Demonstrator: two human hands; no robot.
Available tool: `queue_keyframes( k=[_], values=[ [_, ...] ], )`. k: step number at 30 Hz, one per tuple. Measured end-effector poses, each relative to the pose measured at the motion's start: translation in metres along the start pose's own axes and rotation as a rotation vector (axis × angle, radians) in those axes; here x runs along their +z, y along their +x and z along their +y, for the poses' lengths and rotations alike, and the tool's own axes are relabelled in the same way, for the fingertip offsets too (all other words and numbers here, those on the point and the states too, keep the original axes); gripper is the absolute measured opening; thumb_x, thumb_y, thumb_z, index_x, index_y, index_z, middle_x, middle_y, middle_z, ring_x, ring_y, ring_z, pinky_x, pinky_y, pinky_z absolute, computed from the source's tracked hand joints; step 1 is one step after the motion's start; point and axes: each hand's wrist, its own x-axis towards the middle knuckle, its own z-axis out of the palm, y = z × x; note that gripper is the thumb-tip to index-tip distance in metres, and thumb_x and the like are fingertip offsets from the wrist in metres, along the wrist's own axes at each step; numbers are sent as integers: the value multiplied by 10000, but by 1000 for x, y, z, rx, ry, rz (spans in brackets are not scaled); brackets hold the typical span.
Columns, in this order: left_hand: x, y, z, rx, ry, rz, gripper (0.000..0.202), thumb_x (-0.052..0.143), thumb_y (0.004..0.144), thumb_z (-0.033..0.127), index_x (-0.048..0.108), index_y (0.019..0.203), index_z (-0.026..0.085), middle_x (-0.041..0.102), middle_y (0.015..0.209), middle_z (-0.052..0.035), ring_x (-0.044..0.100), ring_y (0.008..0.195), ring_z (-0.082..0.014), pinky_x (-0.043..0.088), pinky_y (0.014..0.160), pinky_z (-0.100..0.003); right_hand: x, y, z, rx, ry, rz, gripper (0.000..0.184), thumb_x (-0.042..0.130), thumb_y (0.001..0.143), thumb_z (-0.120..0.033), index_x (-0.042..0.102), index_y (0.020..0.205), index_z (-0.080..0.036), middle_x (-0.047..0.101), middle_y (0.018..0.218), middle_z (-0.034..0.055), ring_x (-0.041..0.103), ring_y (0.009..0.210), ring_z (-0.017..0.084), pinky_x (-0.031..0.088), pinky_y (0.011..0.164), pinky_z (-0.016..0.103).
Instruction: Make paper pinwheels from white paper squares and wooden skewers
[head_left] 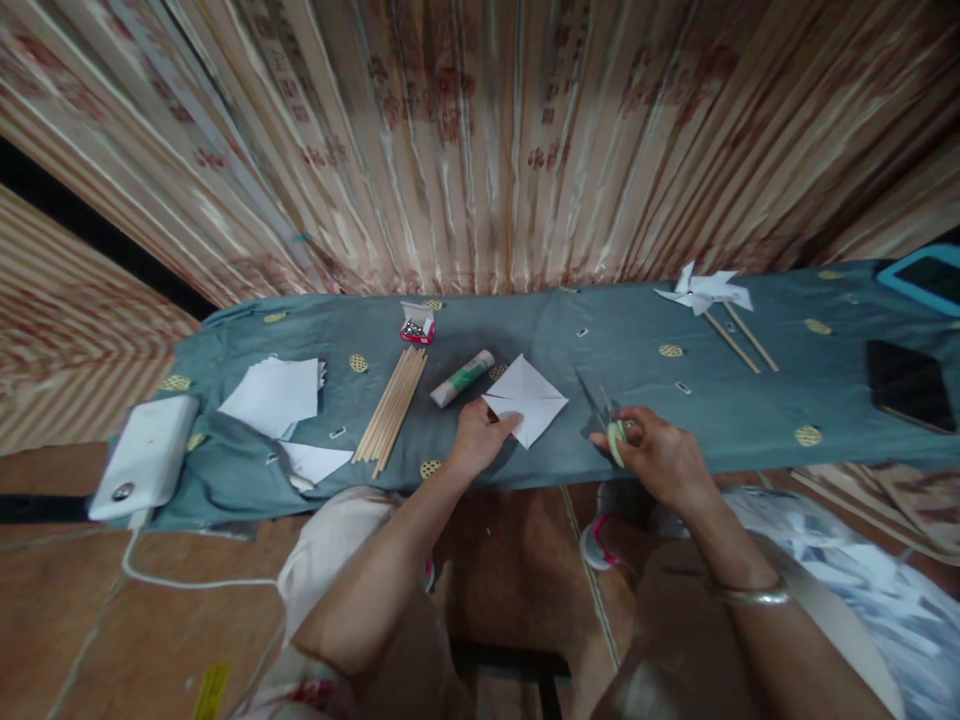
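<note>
My left hand (484, 436) pinches the left corner of a white paper square (526, 400), its thumb lying on top. The square is turned like a diamond, with fold lines and slits running in from its side corners. To its right, my right hand (664, 452) grips a pair of scissors (616, 440) by the pale green handles. The blades point up and left, apart from the paper, and look slightly parted. A glue stick (463, 378) with a green and white label lies just behind my left hand.
Left are wooden sticks (391, 408), a red box of pins (417, 326), stacked paper (274, 392), a loose paper piece (319, 462) and a white power bank (146, 455) with cable. Right are paper pinwheels (706, 290) on sticks, a dark phone (909, 384) and a blue-framed device (926, 278). A curtain (480, 150) hangs behind.
</note>
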Motion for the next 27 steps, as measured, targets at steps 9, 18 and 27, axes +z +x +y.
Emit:
queue_keyframes(
  k=[9, 18, 27],
  values=[
    [-5, -1, -1, 116, 17, -21, 373, 670, 620, 46, 630, 973, 159, 655, 750, 15, 607, 676, -127, 509, 659, -244, -1, 19, -6, 64, -302, -32, 377, 544, 862, -419, 594, 1107, -137, 730, 835, 153, 706, 817, 324, 477, 671, 359],
    [-24, -14, 4, 27, -54, 27, 442, 688, 654, 168, 592, 1085, 157, 584, 727, 25, 574, 641, -111, 536, 556, -232, 0, 41, -14, 112, -346, -39, 403, 551, 849, -457, 621, 1093, -144, 719, 850, 189, 697, 854, 356, 473, 685, 386],
    [-49, -17, 11, 298, 408, 179, 317, 631, 751, 162, 641, 1066, 185, 651, 814, -18, 601, 709, -146, 498, 670, -264, 4, 48, -19, 98, -335, -19, 426, 522, 841, -496, 676, 1028, -146, 714, 834, 195, 689, 807, 339, 461, 657, 384]
  ],
)
